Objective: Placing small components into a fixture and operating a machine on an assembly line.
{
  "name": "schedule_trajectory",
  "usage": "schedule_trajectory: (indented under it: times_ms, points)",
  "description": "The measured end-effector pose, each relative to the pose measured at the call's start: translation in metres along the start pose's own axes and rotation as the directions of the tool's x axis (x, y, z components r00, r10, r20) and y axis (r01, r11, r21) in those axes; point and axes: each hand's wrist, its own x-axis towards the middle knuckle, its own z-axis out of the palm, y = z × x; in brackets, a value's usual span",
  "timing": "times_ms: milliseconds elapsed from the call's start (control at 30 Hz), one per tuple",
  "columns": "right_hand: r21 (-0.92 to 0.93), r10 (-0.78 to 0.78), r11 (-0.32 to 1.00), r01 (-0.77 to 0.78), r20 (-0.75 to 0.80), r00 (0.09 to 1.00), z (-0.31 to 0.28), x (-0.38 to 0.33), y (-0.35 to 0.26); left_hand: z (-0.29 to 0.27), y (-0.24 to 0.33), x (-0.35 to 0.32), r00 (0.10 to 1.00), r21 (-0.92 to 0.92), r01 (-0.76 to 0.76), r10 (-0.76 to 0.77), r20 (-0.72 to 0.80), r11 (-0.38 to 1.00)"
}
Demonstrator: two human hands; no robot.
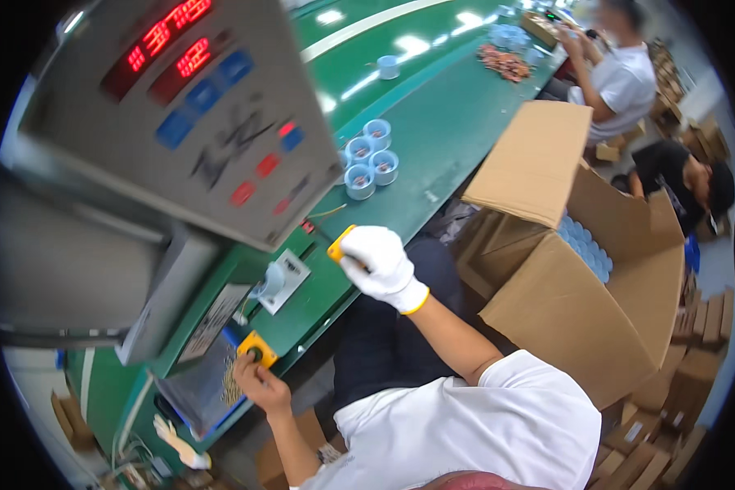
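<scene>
Head view shows our bare left hand [261,384] with loosely bent fingers at the round button of one yellow box [268,346], near the desk's front edge; it seems to grasp nothing. Our gloved right hand [381,263] curls over a second yellow box [336,247], farther right along that same edge; its fingertips are hidden, so we cannot tell whether it grips or only presses.

Between the boxes, a pale blue cup [271,280] sits beside a white plate [292,286], close under the machine [220,122] with the red display. To work these buttons well, we would judge it best to set the cup squarely first, press both evenly with flat fingertips, and leave both hands on the boxes, clear of the machine, until its motion ends.

Left of the bare hand, a tray [192,392] of small brass-coloured pieces lies near the desk's left end. Beyond the gloved hand, a cluster of blue cups [371,160] stands toward the far edge of the desk [445,143]. Off its front edge, an open carton [539,163] contains more blue pieces.
</scene>
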Motion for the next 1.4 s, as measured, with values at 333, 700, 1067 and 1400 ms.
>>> schedule_trajectory:
  times_ms: [333,700,1067,1400]
  points:
    - [0.019,0.176,0.984,-0.179,0.094,0.98,-0.016,0.019,0.005,-0.001,0.006,0.039,0.991,0.242,0.002,-0.035,0.132,0.97]
    - [0.734,0.506,0.151,-0.662,0.518,0.69,0.007,0.018,0.052,0.027,0.024,0.085,0.952,0.071,0.256,-0.264,0.158,0.964]
    - [0.16,0.097,0.978,-0.131,0.206,0.974,-0.008,0.022,0.027,0.018,0.002,0.072,0.903,0.118,0.34,-0.359,0.236,0.933]
    - [0.247,0.114,0.958,-0.148,0.146,0.983,-0.003,0.013,0.026,0.02,0.016,0.076,0.914,-0.103,0.378,-0.352,0.202,0.92]
